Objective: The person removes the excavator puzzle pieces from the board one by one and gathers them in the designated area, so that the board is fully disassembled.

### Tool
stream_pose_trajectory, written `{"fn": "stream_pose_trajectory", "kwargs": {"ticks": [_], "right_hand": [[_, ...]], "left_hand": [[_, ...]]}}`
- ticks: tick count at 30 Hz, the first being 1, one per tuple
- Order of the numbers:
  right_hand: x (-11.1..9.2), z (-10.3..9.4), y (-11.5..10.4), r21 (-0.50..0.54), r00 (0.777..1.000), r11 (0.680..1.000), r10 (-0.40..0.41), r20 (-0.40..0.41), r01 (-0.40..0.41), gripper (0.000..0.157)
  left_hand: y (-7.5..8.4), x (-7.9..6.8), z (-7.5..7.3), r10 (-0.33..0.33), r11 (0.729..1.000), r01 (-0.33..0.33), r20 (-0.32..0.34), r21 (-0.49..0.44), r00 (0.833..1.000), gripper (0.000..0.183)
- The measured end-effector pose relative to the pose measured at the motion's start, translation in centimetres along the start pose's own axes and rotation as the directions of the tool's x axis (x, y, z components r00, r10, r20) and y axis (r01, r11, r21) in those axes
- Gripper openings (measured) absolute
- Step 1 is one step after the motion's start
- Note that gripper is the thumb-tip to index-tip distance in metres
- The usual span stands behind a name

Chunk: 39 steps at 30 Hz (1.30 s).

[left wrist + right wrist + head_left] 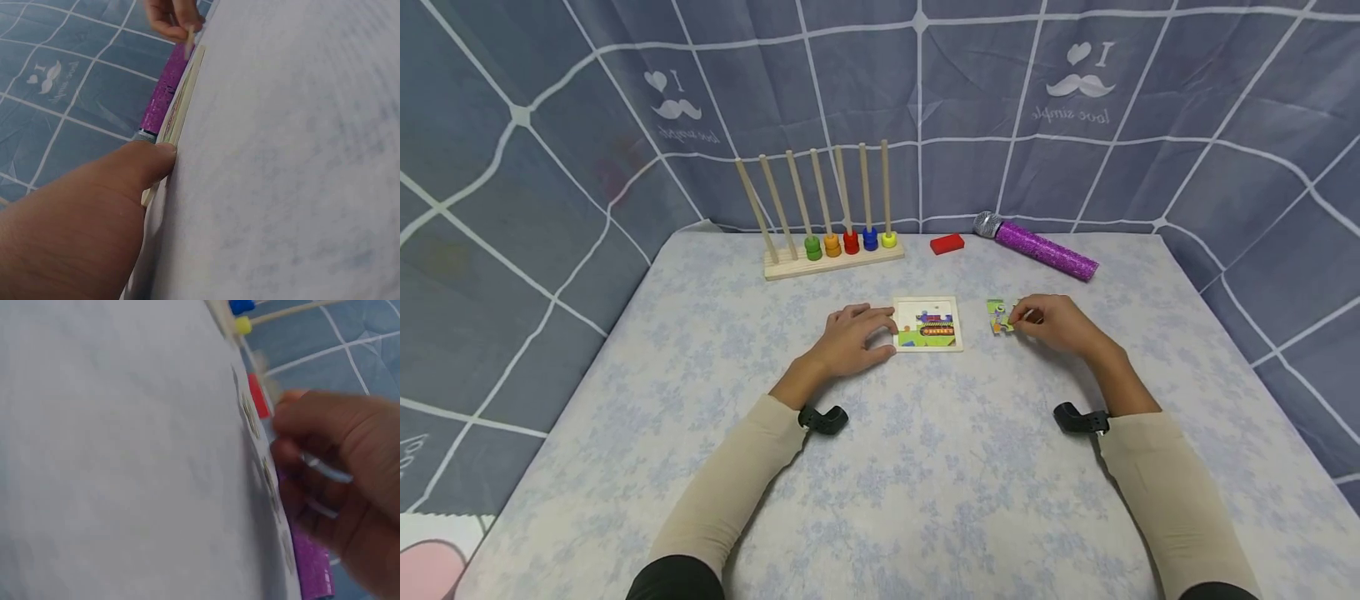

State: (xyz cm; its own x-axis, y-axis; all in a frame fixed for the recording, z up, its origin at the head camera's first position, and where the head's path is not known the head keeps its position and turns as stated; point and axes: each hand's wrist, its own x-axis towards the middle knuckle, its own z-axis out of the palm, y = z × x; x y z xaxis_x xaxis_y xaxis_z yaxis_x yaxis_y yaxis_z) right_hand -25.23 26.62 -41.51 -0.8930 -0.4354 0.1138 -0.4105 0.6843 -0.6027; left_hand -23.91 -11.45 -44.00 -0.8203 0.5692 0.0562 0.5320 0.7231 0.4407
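Note:
A small square wooden puzzle tray [927, 348] lies on the table, partly filled with colourful jigsaw pieces. My left hand [856, 340] rests at the tray's left edge, fingers loosely bent; its thumb [156, 162] touches the rim in the left wrist view. To the right of the tray, my right hand [1060, 323] pinches a puzzle piece [189, 42] between thumb and fingers, raised off the table. Beside those fingertips lie loose green puzzle pieces [997, 317], partly covered by the hand. The right wrist view shows the right hand blurred, with several flat pieces [250, 415] on the table below it.
Behind the tray stands a wooden rack [835, 265] with upright pegs and coloured rings. A red block [947, 243] and a glittery purple microphone [1047, 250] lie along the back of the table. A grey-blue checked curtain [970, 108] hangs behind.

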Motion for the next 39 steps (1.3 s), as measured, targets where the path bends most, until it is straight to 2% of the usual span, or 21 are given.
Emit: {"fn": "stream_pose_trajectory", "kwargs": {"ticks": [6,15,29,35,39], "right_hand": [[0.0,1.1,0.9,-0.004,0.999,0.999,-0.048,0.001,0.048,0.011],[0.4,0.8,0.3,-0.077,0.996,0.993,-0.089,-0.008,0.088,0.013],[-0.1,1.1,0.1,-0.078,0.996,0.993,-0.09,0.02,0.091,0.012],[0.0,0.6,-0.3,-0.071,0.999,0.997,-0.025,0.044,0.028,0.008],[0.6,0.3,-1.5,-0.06,0.997,0.998,-0.027,0.069,0.031,0.012]], "left_hand": [[0.0,-0.1,0.1,0.001,1.0,-0.001,0.008,-0.011,1.0,0.029],[-0.1,0.1,-0.1,-0.01,1.0,0.01,-0.008,-0.007,1.0,0.028],[-0.1,-0.5,0.4,-0.01,1.0,0.01,0.002,-0.014,1.0,0.027],[-0.2,-0.4,0.4,-0.008,1.0,0.008,-0.004,-0.01,1.0,0.028],[-0.1,-0.2,0.3,0.002,1.0,-0.002,-0.013,-0.013,1.0,0.028]]}}
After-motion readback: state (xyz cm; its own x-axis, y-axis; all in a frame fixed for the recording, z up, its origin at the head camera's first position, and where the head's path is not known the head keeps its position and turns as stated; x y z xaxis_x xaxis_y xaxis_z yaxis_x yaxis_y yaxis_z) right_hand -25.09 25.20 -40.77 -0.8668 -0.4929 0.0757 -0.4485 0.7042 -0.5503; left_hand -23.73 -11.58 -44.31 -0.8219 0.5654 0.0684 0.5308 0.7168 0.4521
